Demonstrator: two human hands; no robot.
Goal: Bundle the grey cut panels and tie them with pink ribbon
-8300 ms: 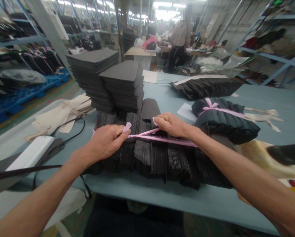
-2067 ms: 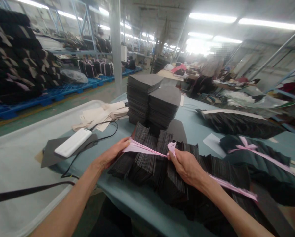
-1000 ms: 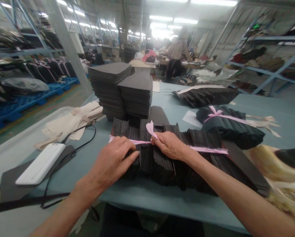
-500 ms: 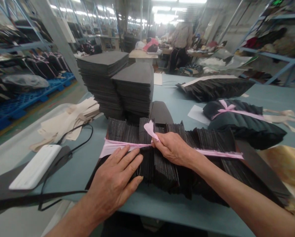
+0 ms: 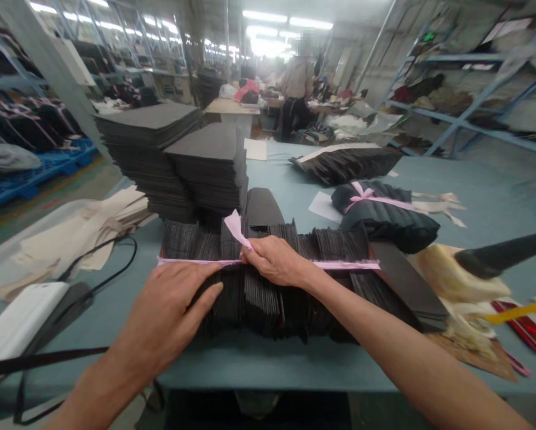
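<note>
A long row of thin black cut pieces (image 5: pixel 268 286) stands on edge across the blue-grey table (image 5: pixel 259 370). A pink ribbon (image 5: pixel 339 264) runs along its top. My right hand (image 5: pixel 274 261) pinches the ribbon near the middle, and a loose pink end sticks up above the fingers. My left hand (image 5: pixel 167 313) lies flat on the left part of the row, fingers stretched out over the ribbon and the pieces, holding nothing.
Two tall stacks of dark grey sheets (image 5: pixel 191 161) stand behind the row. A tied black bundle with a pink bow (image 5: pixel 382 212) lies to the right. A white device with a black cable (image 5: pixel 17 319) sits at left. A person (image 5: pixel 294 89) stands far back.
My left hand let go of the ribbon end and now rests flat on the row. My right hand keeps its pinch. The view has shifted slightly.
</note>
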